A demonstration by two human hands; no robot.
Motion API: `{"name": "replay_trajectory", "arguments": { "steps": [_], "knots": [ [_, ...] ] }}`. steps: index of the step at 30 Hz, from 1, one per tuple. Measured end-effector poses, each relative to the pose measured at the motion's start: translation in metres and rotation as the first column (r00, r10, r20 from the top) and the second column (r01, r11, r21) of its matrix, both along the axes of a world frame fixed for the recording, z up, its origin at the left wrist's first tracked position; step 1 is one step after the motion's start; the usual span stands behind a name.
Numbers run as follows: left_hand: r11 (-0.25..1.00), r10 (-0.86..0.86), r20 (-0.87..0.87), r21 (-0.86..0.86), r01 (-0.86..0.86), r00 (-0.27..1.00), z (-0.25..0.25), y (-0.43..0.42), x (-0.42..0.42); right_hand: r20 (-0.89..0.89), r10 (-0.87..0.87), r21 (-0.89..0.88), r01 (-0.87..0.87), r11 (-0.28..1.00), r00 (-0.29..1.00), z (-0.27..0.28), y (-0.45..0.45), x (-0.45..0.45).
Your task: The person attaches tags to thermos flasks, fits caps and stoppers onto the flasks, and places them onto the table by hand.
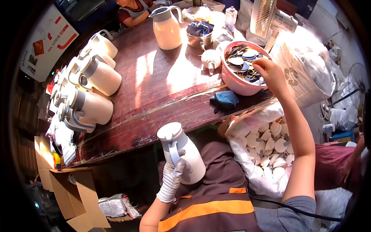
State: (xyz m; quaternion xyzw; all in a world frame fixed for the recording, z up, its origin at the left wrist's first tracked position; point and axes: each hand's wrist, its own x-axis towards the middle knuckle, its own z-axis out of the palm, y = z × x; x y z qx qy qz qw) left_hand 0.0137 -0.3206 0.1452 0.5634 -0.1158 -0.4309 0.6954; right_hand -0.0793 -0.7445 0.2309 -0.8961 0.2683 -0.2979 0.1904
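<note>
My left hand (172, 174), in a striped glove, is closed around the handle of a white jug (192, 164) with a pale grey top. The jug leans over my lap, below the table edge. My bare right hand (272, 76) is over the right side of a pink tub (240, 84), its fingers pinched together; what they hold, if anything, is too small to make out. Dark and silvery round tags (243, 62) with gold-coloured strings fill the tub. A blue and black cloth item (225, 100) lies in front of it.
Several jugs (101, 75) crowd the table's left end; another jug (167, 31) stands at the back beside a metal pot (199, 38). A bag of white lids (266, 145) is at my right. A fan (264, 17) stands behind the tub. Across the table sits a person (133, 13).
</note>
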Motion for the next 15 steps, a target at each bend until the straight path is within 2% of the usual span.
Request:
{"name": "replay_trajectory", "arguments": {
  "steps": [1, 3, 4, 5, 6, 7, 9, 10, 11, 13, 14, 15],
  "knots": [
    [1.000, 0.000, -0.003, 0.002, 0.000, 1.000, -0.001, 0.000, 0.000, -0.003, 0.000, 0.002, 0.000, 1.000, 1.000, -0.004, -0.008, 0.014],
    [0.999, 0.014, 0.008, 0.030, -0.014, 1.000, 0.000, 0.000, -0.001, -0.039, 0.023, -0.409, -0.037, 0.912, 0.999, -0.014, -0.016, 0.045],
    [0.999, 0.026, 0.003, 0.032, -0.026, 1.000, 0.001, 0.000, -0.001, -0.040, 0.027, -0.407, -0.041, 0.913, 0.999, -0.016, -0.020, 0.053],
    [0.999, 0.031, 0.003, 0.035, -0.032, 0.999, 0.001, 0.000, -0.002, -0.263, -0.052, -0.405, -0.061, 0.912, 0.963, -0.018, -0.023, 0.060],
    [0.998, 0.042, -0.018, 0.039, -0.041, 0.999, 0.000, 0.002, -0.002, -0.470, -0.129, -0.402, -0.082, 0.912, 0.873, -0.019, -0.024, 0.067],
    [0.998, 0.054, -0.039, 0.041, -0.053, 0.998, -0.001, 0.004, -0.002, -0.470, -0.121, -0.401, -0.090, 0.912, 0.874, -0.023, -0.026, 0.070],
    [0.997, 0.066, -0.023, 0.032, -0.066, 0.998, -0.004, 0.007, -0.001, -0.348, -0.229, -0.544, 0.003, 0.839, 0.909, -0.027, -0.031, 0.068],
    [0.998, 0.063, -0.005, 0.026, -0.063, 0.998, -0.005, 0.007, -0.002, -0.134, -0.166, -0.602, 0.053, 0.797, 0.977, -0.025, -0.031, 0.064],
    [0.998, 0.066, -0.008, 0.022, -0.066, 0.998, -0.004, 0.006, -0.002, 0.044, -0.150, -0.610, 0.146, 0.779, 0.988, -0.020, -0.032, 0.060],
    [0.998, 0.062, -0.006, 0.033, -0.061, 0.998, 0.001, 0.003, -0.002, 0.276, -0.166, -0.406, 0.272, 0.873, 0.947, -0.021, -0.043, 0.056],
    [0.997, 0.068, -0.019, 0.037, -0.067, 0.998, 0.005, 0.002, -0.002, 0.316, -0.226, -0.142, 0.281, 0.949, 0.921, -0.021, -0.047, 0.050],
    [0.997, 0.073, -0.024, 0.033, -0.072, 0.997, 0.005, 0.003, -0.003, 0.348, -0.233, 0.054, 0.229, 0.972, 0.908, -0.005, -0.029, 0.043]
  ]
}}
